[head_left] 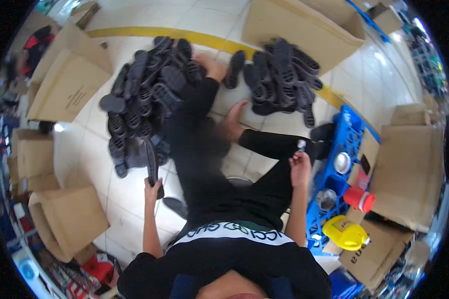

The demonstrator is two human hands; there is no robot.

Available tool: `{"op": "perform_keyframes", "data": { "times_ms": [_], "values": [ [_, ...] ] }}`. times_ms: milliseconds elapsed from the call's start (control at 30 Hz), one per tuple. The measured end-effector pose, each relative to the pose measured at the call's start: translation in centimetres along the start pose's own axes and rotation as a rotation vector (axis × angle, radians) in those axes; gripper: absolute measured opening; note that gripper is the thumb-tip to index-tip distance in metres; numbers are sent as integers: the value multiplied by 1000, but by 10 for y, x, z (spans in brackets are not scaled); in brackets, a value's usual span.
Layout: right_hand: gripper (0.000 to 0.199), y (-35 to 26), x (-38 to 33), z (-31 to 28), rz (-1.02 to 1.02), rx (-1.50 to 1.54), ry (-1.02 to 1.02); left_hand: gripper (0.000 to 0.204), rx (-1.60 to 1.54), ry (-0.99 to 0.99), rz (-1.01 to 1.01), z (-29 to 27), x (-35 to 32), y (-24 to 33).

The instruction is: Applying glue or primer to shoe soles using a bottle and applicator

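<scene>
I have my left hand (152, 192) closed round the lower end of one black shoe sole (151, 160), standing it upright at about 8 o'clock from my lap, its top against the near edge of the big pile of black soles (142, 94) on the white tiled floor (129, 184). My right hand (300, 168), at 3 o'clock, is pinched on a small silvery tool (301, 145) whose kind I cannot make out. A smaller heap of soles (282, 77) lies at 1 o'clock and the left pile looks far bigger, so I judge most of the work is left; blue crate (334, 189) further right.
</scene>
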State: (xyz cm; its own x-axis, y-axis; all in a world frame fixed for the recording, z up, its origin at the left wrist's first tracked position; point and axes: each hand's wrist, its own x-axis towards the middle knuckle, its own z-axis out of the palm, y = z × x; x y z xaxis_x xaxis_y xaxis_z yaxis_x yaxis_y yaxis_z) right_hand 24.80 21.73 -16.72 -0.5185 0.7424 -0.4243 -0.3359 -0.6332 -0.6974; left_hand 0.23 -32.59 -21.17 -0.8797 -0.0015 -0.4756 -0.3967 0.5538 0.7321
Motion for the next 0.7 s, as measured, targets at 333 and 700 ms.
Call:
{"op": "perform_keyframes", "data": {
  "times_ms": [333,700],
  "values": [
    [15,0,-13,-22,-81,-14,25,28,-725,-273,200,61,-60,235],
    [18,-82,-125,-127,-446,-865,720,41,-625,-1091,-67,275,-94,256]
  ]
}}
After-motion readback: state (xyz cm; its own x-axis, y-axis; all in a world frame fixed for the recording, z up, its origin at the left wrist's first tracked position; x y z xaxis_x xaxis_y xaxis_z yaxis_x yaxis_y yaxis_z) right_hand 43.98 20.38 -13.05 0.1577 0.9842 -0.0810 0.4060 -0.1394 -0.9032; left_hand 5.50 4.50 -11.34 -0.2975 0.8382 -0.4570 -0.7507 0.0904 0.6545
